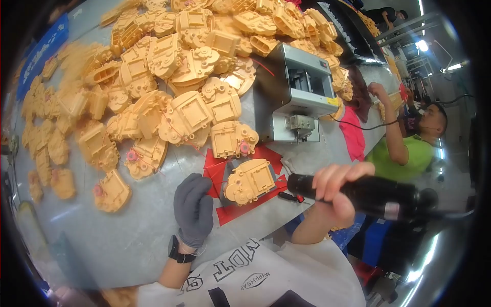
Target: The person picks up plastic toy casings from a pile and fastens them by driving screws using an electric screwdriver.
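My right hand [337,189], bare, is wrapped around a black electric screwdriver [383,197] with a cord at its far right end. The tool lies nearly level, its nose pointing left toward a yellow-orange plastic housing [250,181]. That housing rests on a dark pad with red sheeting [225,214] around it, and neither hand touches it. Just left of it, my left hand [193,210] wears a grey glove and lies by the red sheeting. Its fingers are together and curled, and its palm is hidden. A small black-and-red screwdriver [290,197] lies below the electric screwdriver's nose.
Heaps of yellow-orange housings [194,66] cover the table's far and left parts, some with pink pieces and thin wires. Behind the pad stands a grey machine [309,77] with a cable. A blue bin [43,56] is at far left. A person in green [404,153] sits at right.
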The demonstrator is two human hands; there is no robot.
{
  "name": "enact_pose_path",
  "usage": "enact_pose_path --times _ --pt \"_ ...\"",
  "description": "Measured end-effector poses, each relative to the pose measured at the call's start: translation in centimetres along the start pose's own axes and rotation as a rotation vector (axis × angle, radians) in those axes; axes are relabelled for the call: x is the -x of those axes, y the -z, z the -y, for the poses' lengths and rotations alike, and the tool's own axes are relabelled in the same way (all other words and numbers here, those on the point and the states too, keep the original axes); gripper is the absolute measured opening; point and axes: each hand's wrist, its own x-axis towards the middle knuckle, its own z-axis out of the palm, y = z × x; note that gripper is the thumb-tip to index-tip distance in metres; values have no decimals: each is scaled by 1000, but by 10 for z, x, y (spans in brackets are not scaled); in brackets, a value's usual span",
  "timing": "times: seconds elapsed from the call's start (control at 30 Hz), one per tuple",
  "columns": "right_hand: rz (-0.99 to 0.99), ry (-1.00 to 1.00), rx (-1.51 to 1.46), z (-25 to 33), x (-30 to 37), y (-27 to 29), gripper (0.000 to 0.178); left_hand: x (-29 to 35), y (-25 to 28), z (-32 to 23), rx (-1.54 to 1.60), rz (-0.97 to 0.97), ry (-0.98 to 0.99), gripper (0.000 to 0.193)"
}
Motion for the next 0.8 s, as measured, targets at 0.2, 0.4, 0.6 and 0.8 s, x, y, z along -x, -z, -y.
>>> enact_pose_path --times 0.2,0.4,0.6,0.8 --pt "55 -37 0 -1 11 -12 37 -1 -1 2 28 -4 27 29" --pt "27 -52 -11 -3 17 -12 37 0 -1 2 31 4 11 29" --pt "-20 -69 4 -10 20 -13 37 0 -1 2 37 11 25 29" --pt "10 -62 -6 -12 20 -12 36 1 -1 4 36 8 24 27"
